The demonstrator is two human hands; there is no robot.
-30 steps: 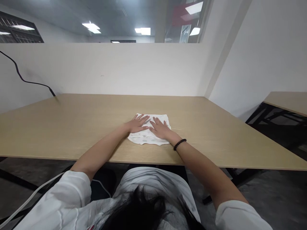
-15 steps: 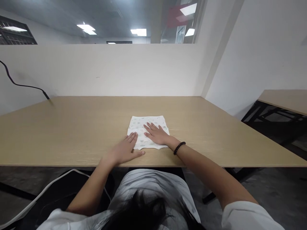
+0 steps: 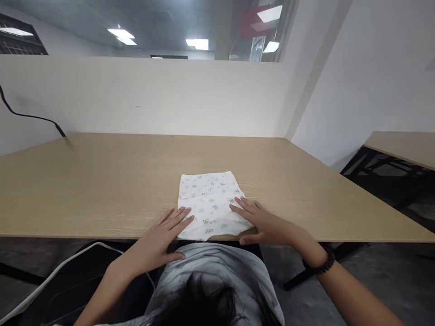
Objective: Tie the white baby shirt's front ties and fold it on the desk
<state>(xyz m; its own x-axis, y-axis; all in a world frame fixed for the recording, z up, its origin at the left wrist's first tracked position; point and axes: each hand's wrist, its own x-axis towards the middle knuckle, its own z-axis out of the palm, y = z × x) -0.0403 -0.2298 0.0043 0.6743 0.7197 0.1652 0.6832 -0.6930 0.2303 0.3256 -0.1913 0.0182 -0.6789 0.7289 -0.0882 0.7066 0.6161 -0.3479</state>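
Observation:
A white cloth (image 3: 210, 194) printed with small green and grey figures lies flat at the front of the table. It looks like a small folded garment, with a crease across its middle and a curved near edge at the table's rim. My left hand (image 3: 159, 242) rests at its left side, fingers spread, the fingertips on the cloth's left edge. On the opposite side, my right hand (image 3: 263, 222) is also spread, with its fingertips on the right edge and the thumb near the front corner. Neither hand grips the cloth.
The pale wooden table (image 3: 118, 181) reaches back to a white wall (image 3: 176, 97) with a window above. A black cable (image 3: 34, 117) hangs at the far left. Another table (image 3: 404, 147) stands to the right. A white cord (image 3: 64, 267) runs below the table on the left.
The cloth has slid toward me to the table's front edge. My right hand has moved from the cloth's middle to its right edge; my left hand has come nearer to me.

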